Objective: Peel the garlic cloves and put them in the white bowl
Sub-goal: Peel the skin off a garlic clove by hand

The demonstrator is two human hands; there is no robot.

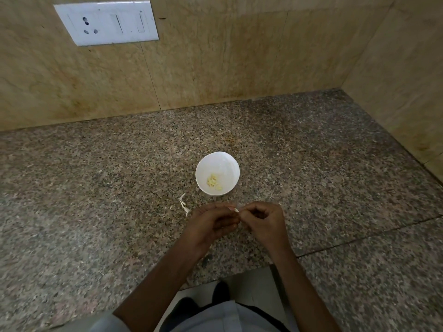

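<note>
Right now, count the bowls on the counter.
1. The bowl stands on the counter, just beyond the left hand and right hand, cloves inside. No other shows.

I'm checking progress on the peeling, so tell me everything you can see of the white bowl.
The white bowl is small, round and plain, with a smooth glossy look like ceramic or plastic. It stands upright on the speckled stone counter, just beyond the left hand and right hand, neither touching it. A small heap of pale yellow peeled cloves lies inside, toward the near left; the rest is bare. Scraps of garlic skin lie nearby, to its near left.
</note>
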